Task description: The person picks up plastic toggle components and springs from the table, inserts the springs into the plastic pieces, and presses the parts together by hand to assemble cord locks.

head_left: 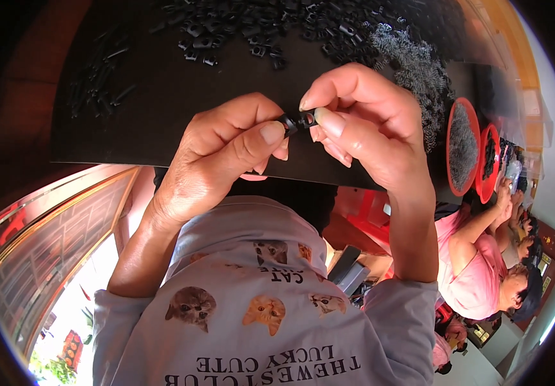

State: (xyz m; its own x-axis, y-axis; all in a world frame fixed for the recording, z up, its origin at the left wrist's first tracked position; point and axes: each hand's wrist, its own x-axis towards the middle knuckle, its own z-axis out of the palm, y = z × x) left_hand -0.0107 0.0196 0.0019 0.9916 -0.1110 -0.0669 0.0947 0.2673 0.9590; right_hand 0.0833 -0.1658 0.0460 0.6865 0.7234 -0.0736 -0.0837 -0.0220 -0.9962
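Observation:
Over the near part of the dark table (161,128), my two hands meet at the fingertips. My left hand (223,148) pinches a small black plastic cylinder (288,125) between thumb and fingers. Between the thumb and forefinger of my right hand (377,125) is a small black plastic piece with a hole through it (308,118). The two pieces sit end to end, touching or nearly so; how far one goes into the other I cannot tell. My fingers partly cover both.
Black plastic pieces (206,38) are heaped at the far side, beside a pile of small metal springs (419,71). Thin black pieces (103,90) lie at left. Two red bowls (450,151) (490,183) stand at right. A person in pink (474,270) works beyond them.

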